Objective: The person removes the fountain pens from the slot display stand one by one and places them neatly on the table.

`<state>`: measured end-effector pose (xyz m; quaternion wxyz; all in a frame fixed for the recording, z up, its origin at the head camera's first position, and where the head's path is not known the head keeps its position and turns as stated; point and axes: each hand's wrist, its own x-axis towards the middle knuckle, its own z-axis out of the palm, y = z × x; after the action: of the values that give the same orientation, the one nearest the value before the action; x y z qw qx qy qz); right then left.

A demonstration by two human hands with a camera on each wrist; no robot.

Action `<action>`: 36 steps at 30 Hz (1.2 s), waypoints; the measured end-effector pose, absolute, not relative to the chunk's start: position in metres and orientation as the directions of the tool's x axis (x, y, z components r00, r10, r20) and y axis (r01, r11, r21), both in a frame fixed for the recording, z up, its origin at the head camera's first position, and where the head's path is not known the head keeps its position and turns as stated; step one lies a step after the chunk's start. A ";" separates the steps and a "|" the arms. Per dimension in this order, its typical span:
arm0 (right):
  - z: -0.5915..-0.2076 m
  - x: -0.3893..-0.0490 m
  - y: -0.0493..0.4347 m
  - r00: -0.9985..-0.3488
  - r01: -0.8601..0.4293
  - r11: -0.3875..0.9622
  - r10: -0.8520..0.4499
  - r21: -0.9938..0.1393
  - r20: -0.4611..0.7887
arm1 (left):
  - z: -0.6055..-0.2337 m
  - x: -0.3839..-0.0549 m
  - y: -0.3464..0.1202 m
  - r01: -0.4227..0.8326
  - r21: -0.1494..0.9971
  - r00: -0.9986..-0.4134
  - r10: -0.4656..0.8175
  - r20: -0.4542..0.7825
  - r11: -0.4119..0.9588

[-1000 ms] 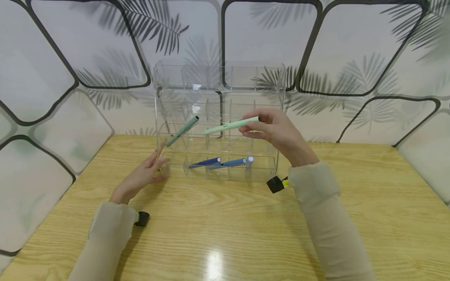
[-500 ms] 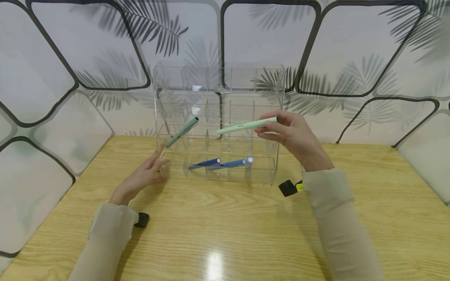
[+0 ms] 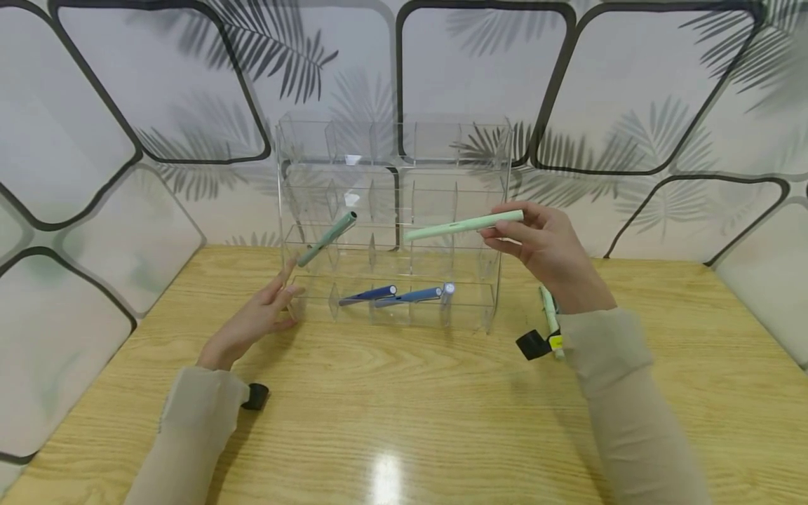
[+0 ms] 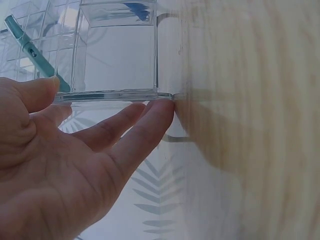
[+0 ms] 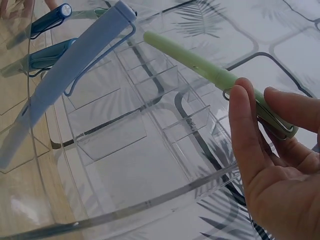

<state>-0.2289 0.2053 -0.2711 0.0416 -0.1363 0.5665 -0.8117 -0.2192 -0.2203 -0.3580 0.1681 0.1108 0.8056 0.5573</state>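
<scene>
A clear acrylic pen rack [image 3: 435,203] with stepped tiers of compartments stands on the wooden table. My left hand [image 3: 252,322] rests on the rack's left side; in the left wrist view its extended fingers touch the side panel. A teal-green pen [image 3: 327,240] leans in a tier just above that hand. My right hand [image 3: 543,242] pinches a light mint-green pen [image 3: 463,225] near its capped end, close in front of the rack's right part. In the right wrist view, the pen's clip [image 5: 272,122] lies by the fingers and its tapered end points away.
A dark blue pen [image 3: 367,294], a mid-blue pen [image 3: 409,296] and a pale lavender-blue pen [image 3: 447,290] sit in the lowest tier. Another mint-green pen [image 3: 548,308] lies on the table [image 3: 404,393] below my right wrist. A leaf-patterned backdrop [image 3: 480,63] stands behind.
My right hand has moved to the right with the mint-green pen, away from the rack's middle. The pen on the table has come into view. My left hand has stayed put.
</scene>
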 end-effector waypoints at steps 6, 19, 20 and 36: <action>-0.273 -0.227 0.219 -0.961 -0.109 -0.367 -0.200 -0.924 0.192 | -0.359 -0.219 -0.220 0.002 0.937 -0.919 0.370 -0.136 0.350; -0.281 -0.221 0.248 -0.969 -0.085 -0.381 -0.185 -0.921 0.166 | -0.360 -0.219 -0.221 0.005 0.934 -0.921 0.366 -0.135 0.356; -0.282 -0.220 0.250 -0.967 -0.082 -0.400 -0.190 -0.913 0.170 | -0.360 -0.219 -0.221 0.004 0.934 -0.921 0.366 -0.136 0.357; -0.292 -0.221 0.275 -0.978 -0.093 -0.366 -0.139 -0.926 0.153 | -0.358 -0.218 -0.220 -0.004 0.933 -0.921 0.361 -0.144 0.361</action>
<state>-0.2205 0.2754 -0.2924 0.0141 -0.1028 0.5627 -0.8202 -0.2175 -0.2200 -0.3579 0.1646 0.1106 0.8084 0.5543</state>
